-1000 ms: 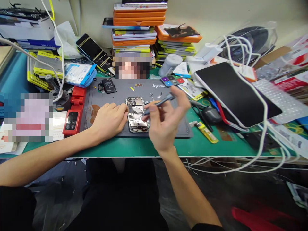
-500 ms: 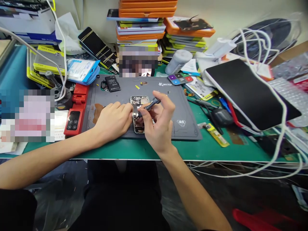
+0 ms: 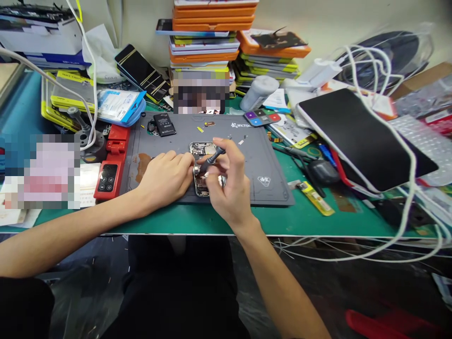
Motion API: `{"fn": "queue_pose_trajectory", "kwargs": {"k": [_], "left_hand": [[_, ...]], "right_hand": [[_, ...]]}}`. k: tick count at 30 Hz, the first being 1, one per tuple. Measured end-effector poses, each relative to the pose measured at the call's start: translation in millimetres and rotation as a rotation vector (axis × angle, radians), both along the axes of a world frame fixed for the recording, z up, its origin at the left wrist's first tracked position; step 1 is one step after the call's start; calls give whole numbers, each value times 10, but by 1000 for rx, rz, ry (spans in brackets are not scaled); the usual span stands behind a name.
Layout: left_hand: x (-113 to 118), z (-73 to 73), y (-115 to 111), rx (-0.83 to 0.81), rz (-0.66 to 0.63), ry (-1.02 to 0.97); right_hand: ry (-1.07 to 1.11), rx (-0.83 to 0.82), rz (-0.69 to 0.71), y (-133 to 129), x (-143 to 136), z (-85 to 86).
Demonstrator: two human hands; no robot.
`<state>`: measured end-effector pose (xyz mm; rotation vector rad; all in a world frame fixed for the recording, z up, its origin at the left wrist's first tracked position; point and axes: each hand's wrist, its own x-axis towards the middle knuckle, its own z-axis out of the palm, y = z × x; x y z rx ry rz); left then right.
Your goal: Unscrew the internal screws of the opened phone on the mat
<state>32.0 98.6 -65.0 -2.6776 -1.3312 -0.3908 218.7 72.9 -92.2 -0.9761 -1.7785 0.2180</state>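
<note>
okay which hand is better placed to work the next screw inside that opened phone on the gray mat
Probably the right hand: it grips the screwdriver with the tip down in the opened phone. The left hand lies flat on the gray mat against the phone's left edge.

I am at a phone repair bench. A grey repair mat (image 3: 261,160) lies on the green table (image 3: 318,219), with an opened phone (image 3: 202,155) on it showing its inner parts. Stacks of orange and yellow part boxes (image 3: 212,33) stand at the wall. Loose screens (image 3: 141,73), a red tool (image 3: 111,162), white cables (image 3: 406,155) and a tablet (image 3: 363,136) crowd around.
</note>
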Motion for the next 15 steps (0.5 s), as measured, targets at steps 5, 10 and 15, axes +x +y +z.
{"fn": "queue_pose_trajectory", "kwargs": {"k": [5,10,15], "left_hand": [[-2,-15,4,27,-21,-18],[-14,-13,-2,-9,-50,-61],[-43,-30,4,21,-112,-99]], "right_hand": [[-8,50,-21,-41,14,-28],[2,32,-27,-53,14,-61],[61,0,-71,-35,-15,-63]]}}
